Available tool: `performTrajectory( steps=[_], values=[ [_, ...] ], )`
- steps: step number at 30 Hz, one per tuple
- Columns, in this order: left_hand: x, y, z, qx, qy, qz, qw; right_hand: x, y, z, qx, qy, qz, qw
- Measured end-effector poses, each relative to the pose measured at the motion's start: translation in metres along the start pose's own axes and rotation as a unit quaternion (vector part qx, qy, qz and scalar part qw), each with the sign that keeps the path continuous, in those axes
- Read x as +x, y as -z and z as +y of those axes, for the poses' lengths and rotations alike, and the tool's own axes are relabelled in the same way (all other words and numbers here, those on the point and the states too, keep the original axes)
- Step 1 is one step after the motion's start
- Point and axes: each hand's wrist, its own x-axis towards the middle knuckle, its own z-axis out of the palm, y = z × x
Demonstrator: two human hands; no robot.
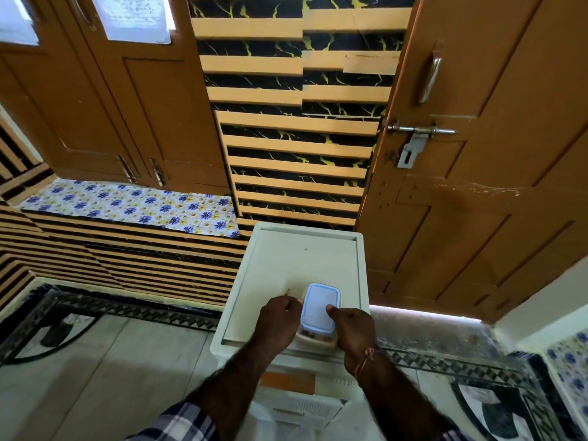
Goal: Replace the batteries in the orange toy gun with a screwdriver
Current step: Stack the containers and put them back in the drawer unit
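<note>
A small plastic box with a blue-rimmed translucent lid (319, 308) stands at the front right of the white cabinet top (286, 262). My right hand (353, 329) grips the box's right side, thumb pressed on the lid. My left hand (280, 319) is curled at the box's left edge and holds a thin tool (288, 291); only its tip pokes out above the knuckles. Small brownish items show through the box's near end. No orange toy gun is in view.
The white cabinet stands against a striped black-and-tan wall (296, 154). A brown door with a bolt (420, 132) is to the right, and a flowered ledge (133, 203) to the left. Something orange (286, 381) shows in the drawer below my arms.
</note>
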Motion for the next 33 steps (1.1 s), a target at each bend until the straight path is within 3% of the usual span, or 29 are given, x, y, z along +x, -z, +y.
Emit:
performTrajectory(
  steps=[6,12,16,21,24,26,29,33],
  values=[
    [0.015,0.013,-0.033,0.03,0.015,0.074,0.997,0.011,0.013,0.002,0.013,-0.024,0.005,1.0],
    [0.019,0.004,-0.046,0.192,0.039,0.055,0.979,0.004,0.024,0.004,0.022,-0.057,-0.014,0.998],
    [0.019,-0.004,-0.042,0.194,0.036,0.056,0.979,0.0,0.025,0.01,-0.036,-0.054,-0.043,0.997],
    [0.022,-0.006,-0.036,0.212,0.066,0.06,0.973,-0.004,0.019,0.005,-0.023,-0.053,-0.036,0.998],
    [0.023,-0.007,-0.031,0.136,0.086,0.09,0.983,-0.005,0.017,0.001,0.014,-0.053,-0.048,0.997],
    [0.021,-0.007,-0.026,-0.004,0.119,0.079,0.99,-0.006,0.014,-0.001,0.022,-0.057,-0.047,0.997],
    [0.018,-0.009,-0.013,-0.208,0.168,0.022,0.963,-0.008,0.01,-0.002,0.021,-0.055,-0.047,0.997],
    [0.005,-0.006,-0.002,-0.23,0.14,-0.064,0.961,-0.015,0.005,-0.004,0.027,-0.07,-0.051,0.996]
  ],
)
